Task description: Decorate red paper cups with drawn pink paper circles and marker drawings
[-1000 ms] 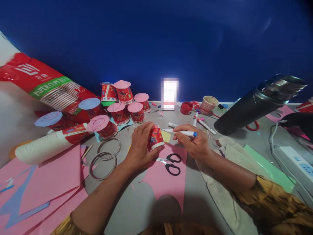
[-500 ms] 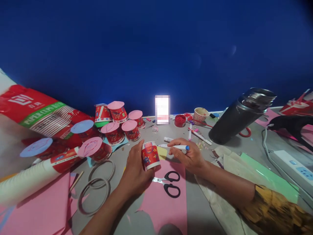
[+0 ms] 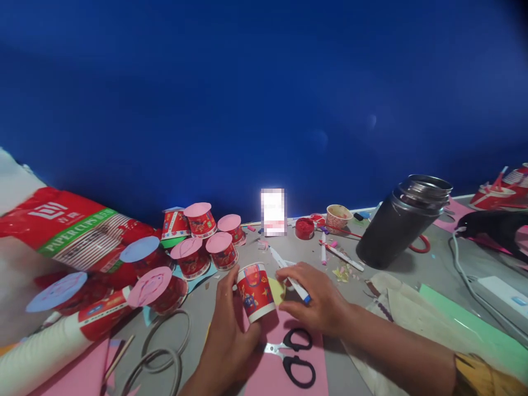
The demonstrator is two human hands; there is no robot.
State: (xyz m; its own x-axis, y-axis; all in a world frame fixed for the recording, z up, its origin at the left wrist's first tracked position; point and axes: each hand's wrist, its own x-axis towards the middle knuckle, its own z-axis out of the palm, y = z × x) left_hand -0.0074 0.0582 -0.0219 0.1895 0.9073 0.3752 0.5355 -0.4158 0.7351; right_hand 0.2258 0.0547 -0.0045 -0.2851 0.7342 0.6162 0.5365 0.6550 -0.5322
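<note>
My left hand point(image 3: 229, 335) is wrapped round the left side and base of a red patterned paper cup point(image 3: 256, 294), which leans slightly. In my right hand point(image 3: 315, 297) is a white marker with a blue end point(image 3: 300, 289), pinched between thumb and fingers just right of the cup; its other end points up and away. Black-handled scissors point(image 3: 299, 357) lie below on a sheet of pink paper point(image 3: 268, 379), their blades partly hidden by my left hand. A piece of yellow paper point(image 3: 277, 291) shows behind the cup.
Several red cups with pink point(image 3: 219, 243) or blue paper discs point(image 3: 140, 249) stand at the left, by a paper cup bag point(image 3: 78, 220) and a cup stack point(image 3: 45, 346). Grey tape rings point(image 3: 163, 352) lie in front. A black flask point(image 3: 402, 225) and power strip point(image 3: 507, 302) are at right.
The view has tilted up, so things sit lower in the picture. The marker has swung from nearly level to slanting, its blue end now lower. Both hands keep their holds.
</note>
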